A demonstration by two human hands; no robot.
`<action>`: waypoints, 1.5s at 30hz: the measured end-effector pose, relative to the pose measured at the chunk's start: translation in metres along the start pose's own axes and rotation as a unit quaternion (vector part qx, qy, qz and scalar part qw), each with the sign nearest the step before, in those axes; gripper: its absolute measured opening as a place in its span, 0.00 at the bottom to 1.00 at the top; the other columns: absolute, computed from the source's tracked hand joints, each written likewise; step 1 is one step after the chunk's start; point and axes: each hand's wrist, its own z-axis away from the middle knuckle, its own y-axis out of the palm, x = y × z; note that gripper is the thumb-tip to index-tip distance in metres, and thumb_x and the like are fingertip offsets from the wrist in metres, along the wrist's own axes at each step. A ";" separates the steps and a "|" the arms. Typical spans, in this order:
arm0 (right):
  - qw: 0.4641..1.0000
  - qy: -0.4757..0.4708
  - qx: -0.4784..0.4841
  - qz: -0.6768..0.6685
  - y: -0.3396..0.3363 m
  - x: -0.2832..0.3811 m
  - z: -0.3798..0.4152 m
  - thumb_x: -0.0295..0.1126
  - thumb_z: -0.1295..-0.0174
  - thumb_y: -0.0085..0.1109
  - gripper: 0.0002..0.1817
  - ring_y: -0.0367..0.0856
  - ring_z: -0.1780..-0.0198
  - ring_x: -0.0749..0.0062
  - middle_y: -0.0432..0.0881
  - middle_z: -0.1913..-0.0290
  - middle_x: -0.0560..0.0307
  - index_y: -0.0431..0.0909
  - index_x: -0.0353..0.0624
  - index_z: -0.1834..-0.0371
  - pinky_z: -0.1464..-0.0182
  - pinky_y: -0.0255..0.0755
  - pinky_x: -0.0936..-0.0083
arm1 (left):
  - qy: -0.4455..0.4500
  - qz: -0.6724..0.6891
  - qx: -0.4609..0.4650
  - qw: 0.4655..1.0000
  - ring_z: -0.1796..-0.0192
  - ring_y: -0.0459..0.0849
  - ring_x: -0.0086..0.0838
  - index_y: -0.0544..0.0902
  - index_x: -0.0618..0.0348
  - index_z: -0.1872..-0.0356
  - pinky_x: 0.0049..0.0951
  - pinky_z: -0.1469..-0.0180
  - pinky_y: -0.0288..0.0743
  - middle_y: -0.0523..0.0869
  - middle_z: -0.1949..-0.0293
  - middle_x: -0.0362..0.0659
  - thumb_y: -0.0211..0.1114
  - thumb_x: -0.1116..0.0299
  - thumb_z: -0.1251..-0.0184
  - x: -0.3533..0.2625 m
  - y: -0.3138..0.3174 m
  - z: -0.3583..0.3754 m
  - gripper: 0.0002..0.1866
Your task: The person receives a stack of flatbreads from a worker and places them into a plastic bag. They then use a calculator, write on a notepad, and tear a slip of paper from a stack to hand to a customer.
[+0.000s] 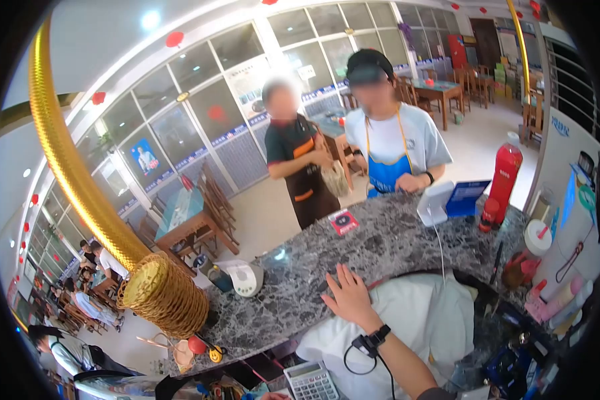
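My right hand (pixel 348 295) lies flat on the near edge of the dark marble counter (pixel 393 247), fingers spread, holding nothing. A black band with a cable sits on its wrist. Just right of the hand a white cloth (pixel 427 313) lies below the counter edge. A calculator (pixel 310 381) sits at the bottom edge. A sliver of skin beside it (pixel 273 396) may be my left hand; its fingers are hidden. Across the counter stand a person in a black top and dark apron (pixel 297 167) and a person in a white shirt, blue apron and black cap (pixel 393 143).
On the counter are a red card (pixel 344 221), a white device (pixel 247 277), a white stand (pixel 435 203), a blue box (pixel 467 197) and a red bottle (pixel 505 175). A golden column (pixel 67 160) with a wicker base (pixel 163 293) rises at left. Wooden tables and chairs stand behind.
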 end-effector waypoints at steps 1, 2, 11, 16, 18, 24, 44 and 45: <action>1.000 0.009 0.008 -0.002 0.000 0.000 0.001 0.53 0.26 0.61 0.34 0.68 0.20 0.37 0.73 0.23 0.26 0.78 0.38 0.26 0.21 0.61 0.49 | -0.037 -0.084 -0.003 0.996 0.63 0.85 0.21 0.83 0.62 0.63 0.28 0.60 0.80 0.89 0.66 0.41 0.78 0.71 0.28 0.023 -0.010 0.017 0.10; 1.000 0.014 0.005 -0.006 0.000 0.002 0.003 0.53 0.26 0.61 0.33 0.68 0.20 0.38 0.73 0.24 0.27 0.79 0.38 0.28 0.21 0.61 0.48 | -0.031 -0.136 -0.035 0.990 0.67 0.84 0.23 0.83 0.61 0.63 0.29 0.63 0.78 0.87 0.72 0.41 0.79 0.70 0.31 0.023 -0.010 0.033 0.11; 0.954 0.154 0.027 -0.255 -0.083 0.132 0.167 0.28 0.31 0.69 0.09 0.80 0.58 0.43 0.82 0.61 0.44 0.79 0.37 0.66 0.54 0.73 0.52 | -0.063 -0.159 -0.025 0.985 0.74 0.85 0.37 0.80 0.62 0.69 0.38 0.68 0.77 0.85 0.76 0.46 0.74 0.69 0.29 0.079 -0.041 0.103 0.12; 0.948 0.225 0.103 -0.198 -0.017 0.154 0.302 0.25 0.32 0.68 0.16 0.73 0.67 0.43 0.72 0.72 0.45 0.70 0.38 0.73 0.62 0.65 0.51 | -0.012 -0.158 -0.052 0.986 0.75 0.81 0.40 0.78 0.58 0.72 0.42 0.68 0.73 0.80 0.77 0.44 0.74 0.72 0.31 0.110 -0.040 0.105 0.12; 0.975 0.152 0.082 -0.136 -0.001 0.159 0.310 0.24 0.33 0.67 0.16 0.72 0.66 0.43 0.71 0.72 0.44 0.69 0.37 0.74 0.61 0.64 0.50 | 0.016 -0.185 -0.079 0.980 0.78 0.79 0.39 0.76 0.56 0.74 0.40 0.71 0.71 0.78 0.81 0.42 0.74 0.72 0.32 0.123 -0.037 0.105 0.14; 0.985 0.130 0.100 -0.049 0.009 0.161 0.303 0.27 0.33 0.65 0.15 0.73 0.68 0.42 0.72 0.73 0.45 0.70 0.38 0.75 0.63 0.64 0.49 | 0.044 -0.175 -0.113 0.977 0.78 0.78 0.38 0.76 0.53 0.75 0.40 0.72 0.69 0.76 0.82 0.40 0.75 0.70 0.37 0.126 -0.031 0.100 0.14; 0.992 0.116 0.031 -0.040 0.023 0.156 0.302 0.46 0.18 0.50 0.29 0.85 0.66 0.39 0.85 0.73 0.40 0.83 0.39 0.76 0.61 0.75 0.44 | 0.100 -0.101 -0.223 0.964 0.80 0.77 0.33 0.76 0.63 0.77 0.34 0.74 0.67 0.76 0.83 0.44 0.74 0.71 0.37 0.140 -0.019 0.108 0.15; 0.992 0.119 0.030 -0.042 0.023 0.156 0.303 0.47 0.18 0.50 0.29 0.86 0.66 0.39 0.85 0.73 0.39 0.83 0.39 0.76 0.61 0.75 0.44 | 0.101 -0.097 -0.219 0.966 0.80 0.76 0.32 0.76 0.63 0.77 0.34 0.74 0.66 0.76 0.83 0.44 0.74 0.71 0.36 0.140 -0.019 0.108 0.15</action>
